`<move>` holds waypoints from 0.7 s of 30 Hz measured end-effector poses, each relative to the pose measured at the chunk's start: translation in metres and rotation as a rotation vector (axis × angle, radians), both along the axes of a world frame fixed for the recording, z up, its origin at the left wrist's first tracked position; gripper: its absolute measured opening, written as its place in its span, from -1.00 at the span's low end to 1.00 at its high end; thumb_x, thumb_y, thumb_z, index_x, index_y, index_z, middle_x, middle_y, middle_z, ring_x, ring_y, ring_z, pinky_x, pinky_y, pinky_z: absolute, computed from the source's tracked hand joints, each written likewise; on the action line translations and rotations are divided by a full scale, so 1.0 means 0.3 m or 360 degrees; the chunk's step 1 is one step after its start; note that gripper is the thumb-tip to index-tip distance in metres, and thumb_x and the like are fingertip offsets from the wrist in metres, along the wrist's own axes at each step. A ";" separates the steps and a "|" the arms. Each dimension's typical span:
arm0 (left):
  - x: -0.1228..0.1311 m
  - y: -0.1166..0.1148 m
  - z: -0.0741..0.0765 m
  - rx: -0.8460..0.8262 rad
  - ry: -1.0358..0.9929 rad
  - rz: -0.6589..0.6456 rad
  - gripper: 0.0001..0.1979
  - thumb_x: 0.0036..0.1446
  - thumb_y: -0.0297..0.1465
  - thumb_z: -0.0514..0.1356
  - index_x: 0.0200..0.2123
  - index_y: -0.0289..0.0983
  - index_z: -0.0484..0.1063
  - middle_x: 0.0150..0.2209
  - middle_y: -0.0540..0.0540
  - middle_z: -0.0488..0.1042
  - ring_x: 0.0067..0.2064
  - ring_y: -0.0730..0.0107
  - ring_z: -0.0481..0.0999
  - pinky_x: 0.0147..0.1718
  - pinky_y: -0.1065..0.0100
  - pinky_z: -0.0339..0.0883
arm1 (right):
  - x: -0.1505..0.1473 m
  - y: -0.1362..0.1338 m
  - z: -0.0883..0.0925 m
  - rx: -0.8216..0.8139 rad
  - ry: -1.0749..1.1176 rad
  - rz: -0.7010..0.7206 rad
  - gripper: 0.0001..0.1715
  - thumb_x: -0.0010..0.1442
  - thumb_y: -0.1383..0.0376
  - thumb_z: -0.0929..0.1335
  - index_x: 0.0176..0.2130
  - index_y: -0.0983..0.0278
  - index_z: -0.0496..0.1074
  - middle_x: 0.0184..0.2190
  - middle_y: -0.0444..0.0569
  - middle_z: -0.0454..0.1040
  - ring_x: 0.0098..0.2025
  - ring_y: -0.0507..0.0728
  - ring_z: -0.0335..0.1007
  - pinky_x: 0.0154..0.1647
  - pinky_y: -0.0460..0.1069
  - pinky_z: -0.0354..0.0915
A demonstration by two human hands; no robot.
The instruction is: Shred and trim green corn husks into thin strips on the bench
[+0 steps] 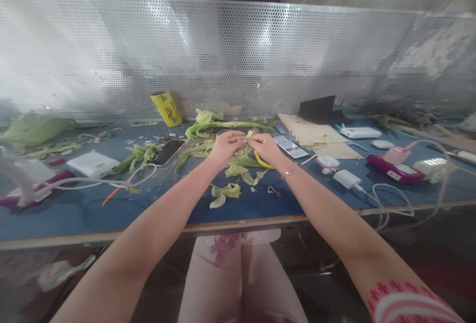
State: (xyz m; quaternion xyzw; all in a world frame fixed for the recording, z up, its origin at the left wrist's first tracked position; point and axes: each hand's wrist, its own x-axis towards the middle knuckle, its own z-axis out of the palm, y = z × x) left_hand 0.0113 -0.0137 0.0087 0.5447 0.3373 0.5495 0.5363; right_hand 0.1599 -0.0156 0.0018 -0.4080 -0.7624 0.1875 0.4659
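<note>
Both my hands meet over the middle of the blue table [260, 204]. My left hand [225, 147] is closed, its fingers pinching a bundle of pale green leaf strips [241, 162]. My right hand [266, 147] is closed too, pinching the same green strips at the top, with a yellow strip [262, 161] curling beneath it. A thin bracelet sits on my right wrist. More long green leaves [219, 125] lie just behind the hands, and cut leaf scraps [225, 194] lie in front of them.
A phone [290, 146] lies right of my hands, with cardboard [316, 137], a white charger [346, 178] with cables and a magenta device [394, 169] further right. A white box [92, 163], cables and leaves lie left. A yellow packet [166, 108] leans on the perforated metal screen [238, 55].
</note>
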 end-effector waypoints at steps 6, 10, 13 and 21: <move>0.010 0.002 -0.010 -0.0018 -0.0201 -0.0018 -0.80 -0.22 -0.50 0.31 -0.42 -0.36 0.43 -0.53 0.01 0.46 -0.46 0.58 0.41 -0.36 0.46 0.27 | -0.002 -0.011 0.012 0.0146 -0.0144 -0.0049 -0.64 0.07 0.27 0.22 -0.67 0.27 0.03 -0.66 -0.19 0.02 -0.55 -0.03 -0.01 -0.48 -0.06 -0.05; 0.010 0.003 -0.005 -0.0065 -0.0244 -0.0058 -0.81 -0.23 -0.51 0.30 -0.43 -0.36 0.41 -0.53 0.01 0.46 -0.48 0.58 0.41 -0.38 0.45 0.28 | 0.005 -0.020 0.026 0.0163 -0.0201 0.0017 -0.64 0.10 0.24 0.23 -0.65 0.27 0.10 -0.64 -0.16 0.11 -0.53 -0.01 0.05 -0.46 -0.06 -0.01; 0.005 0.001 0.004 -0.0099 -0.0241 -0.0077 -0.79 -0.23 -0.49 0.30 -0.42 -0.36 0.40 -0.53 0.00 0.46 -0.49 0.56 0.42 -0.40 0.43 0.29 | 0.017 -0.017 0.030 0.0132 -0.0205 0.0084 -0.66 0.13 0.22 0.21 -0.63 0.28 0.19 -0.62 -0.15 0.19 -0.50 0.00 0.12 -0.43 -0.07 0.04; -0.014 0.006 0.010 -0.0068 -0.0221 -0.0158 -0.82 -0.19 -0.49 0.30 -0.43 -0.36 0.40 -0.54 -0.04 0.47 -0.51 0.53 0.42 -0.43 0.44 0.30 | 0.033 0.005 0.018 0.0053 0.0066 0.0019 -0.84 0.09 0.24 0.30 -0.30 0.27 0.29 -0.54 -0.19 0.26 -0.51 -0.01 0.15 -0.41 -0.07 0.11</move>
